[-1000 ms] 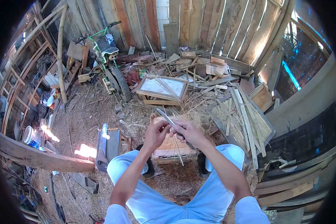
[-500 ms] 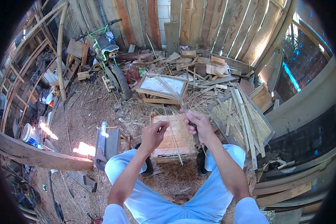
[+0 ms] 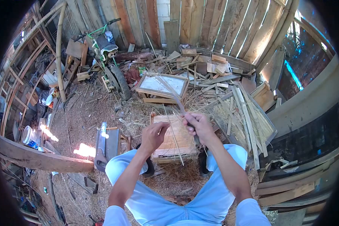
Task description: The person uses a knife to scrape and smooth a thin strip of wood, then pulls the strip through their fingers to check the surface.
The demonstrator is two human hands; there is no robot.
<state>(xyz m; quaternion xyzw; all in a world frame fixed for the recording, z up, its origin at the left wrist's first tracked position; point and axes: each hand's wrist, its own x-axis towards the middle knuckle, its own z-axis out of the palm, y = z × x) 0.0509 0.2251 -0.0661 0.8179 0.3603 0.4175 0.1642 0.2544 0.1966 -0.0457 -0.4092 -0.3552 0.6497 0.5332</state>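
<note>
My right hand is closed around the dark handle of a long knife, whose blade points up and away to the left. Across from it, my left hand has its fingers pinched together at a thin wooden strip. The strip slants down over a low wooden stand between my knees. Exactly where the fingertips meet the strip is hard to see.
A shallow wooden frame box lies just beyond the stand. Scrap wood is heaped behind it, and long slats lie at the right. A handsaw rests on a dark stool. A small motorbike stands back left.
The knife's blade and my right hand have shifted slightly down. My left hand keeps its place by the strip. The whole view has moved a little.
</note>
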